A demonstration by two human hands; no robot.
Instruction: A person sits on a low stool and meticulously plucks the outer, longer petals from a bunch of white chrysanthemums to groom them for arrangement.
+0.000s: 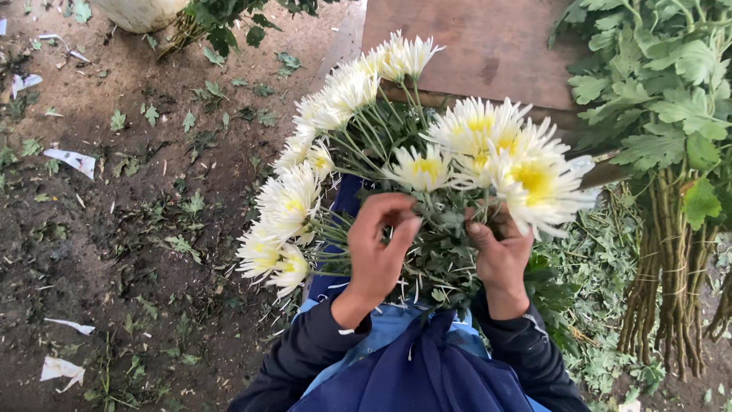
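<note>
I hold a bunch of white flowers with yellow centres (427,152) upright in front of me, blooms fanned out above green stems and leaves. My left hand (381,248) curls around the stems on the left side, fingers pinching near a bloom. My right hand (499,255) grips the stems on the right, just below the largest flower (534,179). Both arms wear dark sleeves, and a blue apron (415,366) covers my front below the bunch.
Bare soil (114,229) with scattered leaves and scraps of white paper lies to the left. A brown wooden board (488,46) sits beyond the flowers. Tied bundles of leafy green stems (671,229) stand at the right. A pale sack (141,11) rests at the top left.
</note>
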